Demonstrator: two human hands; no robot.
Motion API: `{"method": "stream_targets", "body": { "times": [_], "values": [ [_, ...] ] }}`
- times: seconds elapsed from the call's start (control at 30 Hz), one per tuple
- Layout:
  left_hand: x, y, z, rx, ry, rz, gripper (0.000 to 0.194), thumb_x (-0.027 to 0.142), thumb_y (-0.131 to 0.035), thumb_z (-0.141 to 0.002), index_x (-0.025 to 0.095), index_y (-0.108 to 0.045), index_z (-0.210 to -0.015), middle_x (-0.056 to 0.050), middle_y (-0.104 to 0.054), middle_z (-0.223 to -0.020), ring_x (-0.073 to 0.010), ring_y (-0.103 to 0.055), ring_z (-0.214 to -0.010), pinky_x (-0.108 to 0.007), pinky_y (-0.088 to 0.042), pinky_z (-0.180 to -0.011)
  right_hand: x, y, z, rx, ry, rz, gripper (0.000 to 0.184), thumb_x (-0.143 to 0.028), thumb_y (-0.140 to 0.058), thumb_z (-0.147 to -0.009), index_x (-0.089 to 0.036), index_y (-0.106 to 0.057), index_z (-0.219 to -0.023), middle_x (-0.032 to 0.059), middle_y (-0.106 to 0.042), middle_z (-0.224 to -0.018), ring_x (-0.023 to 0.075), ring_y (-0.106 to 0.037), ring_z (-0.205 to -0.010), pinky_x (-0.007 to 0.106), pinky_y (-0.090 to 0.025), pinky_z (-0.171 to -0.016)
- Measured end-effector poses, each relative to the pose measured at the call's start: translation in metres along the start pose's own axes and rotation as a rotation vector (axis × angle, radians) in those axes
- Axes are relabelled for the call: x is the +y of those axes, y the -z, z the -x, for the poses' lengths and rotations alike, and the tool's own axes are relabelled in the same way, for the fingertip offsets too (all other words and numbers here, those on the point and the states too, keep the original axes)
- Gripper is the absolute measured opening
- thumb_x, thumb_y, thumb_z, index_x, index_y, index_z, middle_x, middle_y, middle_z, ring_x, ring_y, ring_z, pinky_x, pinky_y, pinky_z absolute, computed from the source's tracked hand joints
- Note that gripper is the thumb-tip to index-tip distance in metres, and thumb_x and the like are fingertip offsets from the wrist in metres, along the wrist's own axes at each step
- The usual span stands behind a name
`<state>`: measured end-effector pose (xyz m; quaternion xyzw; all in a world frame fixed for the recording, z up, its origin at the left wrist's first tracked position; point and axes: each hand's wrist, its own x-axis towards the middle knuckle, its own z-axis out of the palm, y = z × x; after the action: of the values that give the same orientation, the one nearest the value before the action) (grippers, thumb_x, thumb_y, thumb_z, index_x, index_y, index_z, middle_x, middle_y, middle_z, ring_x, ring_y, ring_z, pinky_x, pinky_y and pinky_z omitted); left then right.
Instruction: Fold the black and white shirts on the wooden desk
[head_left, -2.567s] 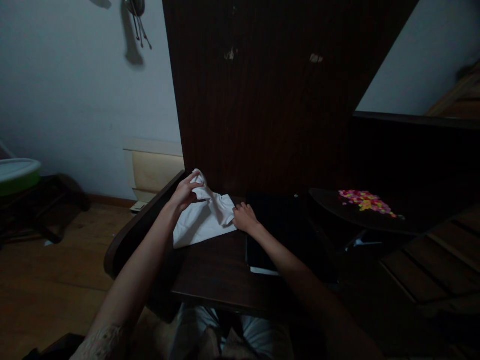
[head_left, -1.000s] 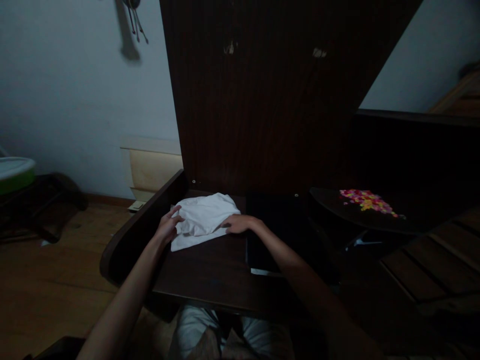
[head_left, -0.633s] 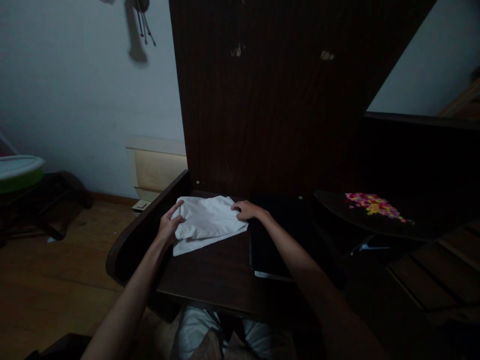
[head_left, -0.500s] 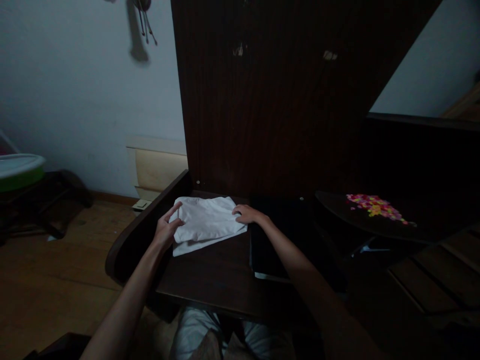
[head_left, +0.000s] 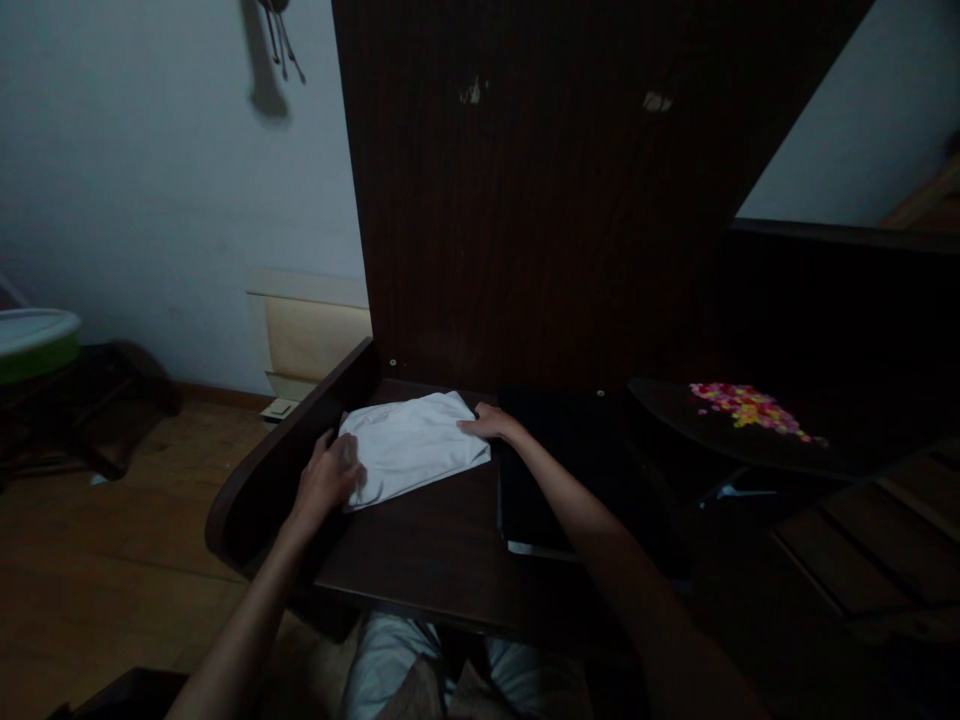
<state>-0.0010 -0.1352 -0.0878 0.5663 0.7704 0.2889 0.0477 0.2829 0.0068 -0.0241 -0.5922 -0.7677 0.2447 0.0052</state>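
1. Locate white cloth (head_left: 416,440): apparently folded, lying on desk (head_left: 420,565), just L of dark flat item (head_left: 551,475).
2. Check hands: L hand (head_left: 330,478) touches cloth's L edge, R hand (head_left: 495,423) its R edge; pinch vs. press: can't tell, either side.
3. Anchor R edge; smooth creases outward w/ light, even pressure.
4. Square front-L corner; avoid dragging top layer (misalignment risk).

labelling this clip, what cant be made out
Head view:
Cloth: underside hidden by its top; left edge partly covered by left hand.
Right hand: too dark to tell whether it grips.
Black item: crossed by right arm, detail lost in shadow.
Tub: cut off by left edge.
Hanging thing: cut by top edge.
Bright bits: too small to identify.
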Motion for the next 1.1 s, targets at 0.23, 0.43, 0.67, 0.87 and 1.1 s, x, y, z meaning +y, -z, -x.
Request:
{"method": "stream_targets", "body": {
  "times": [0.23,0.43,0.67,0.87,1.1],
  "values": [
    [0.026,0.0,0.007,-0.082,-0.432,-0.052,0.064,0.046,-0.055,-0.084,0.014,-0.048,-0.139,-0.016,-0.045,-0.148,-0.0327,-0.039,-0.137,-0.048,-0.033,-0.112,-0.004,-0.009,-0.008,0.056,-0.159,-0.345,0.039,-0.025,-0.078,-0.064,-0.009,-0.069,-0.099,0.0166,-0.07,-0.113,0.0255,-0.066,-0.1,0.023,-0.048,-0.067],
    [0.045,-0.021,0.024,-0.399,-0.487,-0.134,0.087,0.062,-0.055,-0.081,0.018,-0.028,-0.152,-0.014,-0.027,-0.158,-0.0384,-0.016,-0.146,-0.054,-0.024,-0.115,-0.005,-0.023,-0.011,0.042,-0.125,-0.558,0.013,-0.015,-0.076,-0.064,-0.011,-0.065,-0.07,0.0079,-0.072,-0.078,0.017,-0.067,-0.072,0.02,-0.046,-0.055],
    [0.05,-0.016,0.023,-0.487,-0.482,-0.279,0.083,0.059,-0.045,-0.088,0.017,-0.02,-0.155,-0.015,-0.018,-0.159,-0.0393,-0.011,-0.146,-0.062,-0.018,-0.113,-0.004,-0.013,0.0,0.038,-0.051,-0.841,0.016,-0.007,-0.075,-0.063,-0.011,-0.065,-0.074,0.0028,-0.069,-0.066,0.0126,-0.064,-0.057,0.023,-0.052,-0.057],
    [0.058,-0.009,0.019,-0.526,-0.396,-0.411,0.08,0.021,-0.05,-0.084,0.015,-0.014,-0.155,-0.02,-0.022,-0.157,-0.0355,-0.022,-0.145,-0.058,-0.024,-0.113,0.01,0.002,0.035,-0.074,0.048,-1.162,0.03,-0.001,-0.079,-0.058,-0.011,-0.067,-0.084,0.0032,-0.071,-0.072,0.013,-0.066,-0.061,0.022,-0.055,-0.059],
    [0.045,-0.004,0.027,-0.558,-0.559,-0.452,0.084,0.005,-0.045,-0.076,0.024,-0.021,-0.154,-0.011,-0.015,-0.161,-0.0365,-0.008,-0.147,-0.064,-0.018,-0.112,0.019,-0.009,0.047,-0.243,-0.141,-1.171,0.027,-0.034,-0.071,-0.082,-0.009,-0.064,-0.089,0.0112,-0.069,-0.076,0.0172,-0.069,-0.065,0.028,-0.059,-0.06]
  ]
}}
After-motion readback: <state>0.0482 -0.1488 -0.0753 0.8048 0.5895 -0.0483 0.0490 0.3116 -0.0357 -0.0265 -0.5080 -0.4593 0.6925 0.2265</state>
